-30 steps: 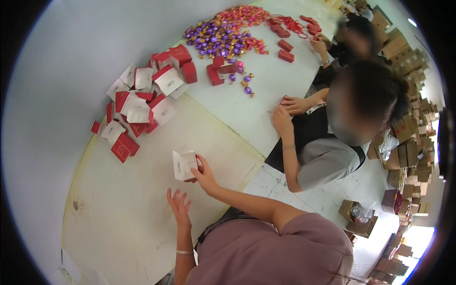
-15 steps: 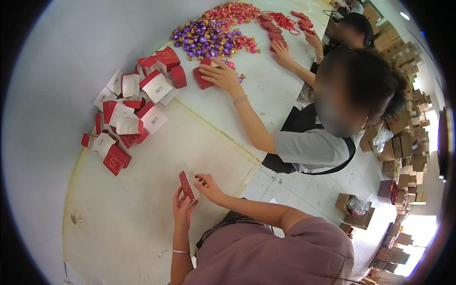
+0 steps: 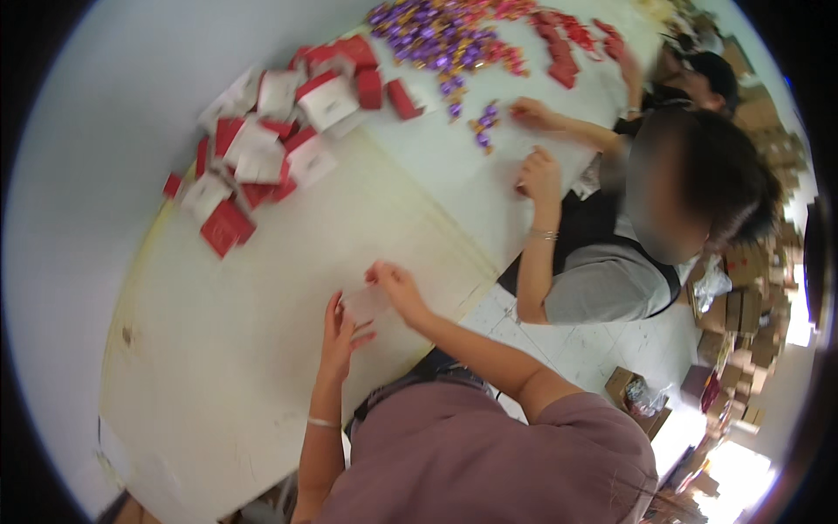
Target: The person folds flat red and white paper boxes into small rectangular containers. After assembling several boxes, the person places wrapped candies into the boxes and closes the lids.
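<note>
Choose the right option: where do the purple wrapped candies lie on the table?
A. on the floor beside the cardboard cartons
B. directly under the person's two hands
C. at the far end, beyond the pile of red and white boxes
C: the purple wrapped candies lie at the far end of the table, beyond the pile of red and white boxes, far from the person's two hands.

Both forearms rise from the lower middle of the frame toward its centre. The left hand (image 3: 339,336) sits just left of centre, palm turned inward, fingers straight and pointing up, with a thin bracelet round the wrist lower down. The right hand (image 3: 397,288) lies slightly higher and to the right, its fingers curled and pinched together at the tips. The right forearm is bare and runs diagonally down to the right, into a mauve short sleeve. The hands are close together, fingertips nearly meeting.
</note>
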Tool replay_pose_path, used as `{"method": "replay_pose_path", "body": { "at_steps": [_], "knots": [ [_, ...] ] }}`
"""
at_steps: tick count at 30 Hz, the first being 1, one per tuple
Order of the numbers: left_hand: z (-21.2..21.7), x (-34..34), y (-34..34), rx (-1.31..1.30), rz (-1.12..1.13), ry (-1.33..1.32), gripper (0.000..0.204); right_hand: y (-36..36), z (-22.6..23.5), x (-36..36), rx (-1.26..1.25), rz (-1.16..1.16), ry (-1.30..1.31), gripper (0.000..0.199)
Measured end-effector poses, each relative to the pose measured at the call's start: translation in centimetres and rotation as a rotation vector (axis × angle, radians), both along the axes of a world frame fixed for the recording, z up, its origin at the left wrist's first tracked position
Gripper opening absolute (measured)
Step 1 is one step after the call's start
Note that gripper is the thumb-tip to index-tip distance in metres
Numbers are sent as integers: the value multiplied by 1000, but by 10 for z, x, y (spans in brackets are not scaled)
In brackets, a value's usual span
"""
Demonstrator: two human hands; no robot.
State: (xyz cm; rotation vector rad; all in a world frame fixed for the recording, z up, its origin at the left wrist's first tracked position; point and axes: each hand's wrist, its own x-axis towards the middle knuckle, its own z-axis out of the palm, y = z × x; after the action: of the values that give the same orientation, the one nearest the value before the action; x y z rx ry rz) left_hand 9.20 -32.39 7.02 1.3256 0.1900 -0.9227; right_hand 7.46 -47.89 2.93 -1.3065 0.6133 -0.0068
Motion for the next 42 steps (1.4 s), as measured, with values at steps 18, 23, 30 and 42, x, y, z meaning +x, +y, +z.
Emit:
{"method": "replay_pose_path", "body": {
  "at_steps": [18,23,30,42],
  "knots": [
    [76,31,3,-98,44,-13,35,-19,93,14,-2,265,-79,37],
    [59,18,9,-72,122,-62,36,-12,90,8,235,352,-215,30],
    [58,10,-2,-79,106,-7,25,-4,51,-5,189,267,-144,21],
    [48,7,7,-189,62,41,45,-7,59,-2,268,219,-105,21]
  ]
}}
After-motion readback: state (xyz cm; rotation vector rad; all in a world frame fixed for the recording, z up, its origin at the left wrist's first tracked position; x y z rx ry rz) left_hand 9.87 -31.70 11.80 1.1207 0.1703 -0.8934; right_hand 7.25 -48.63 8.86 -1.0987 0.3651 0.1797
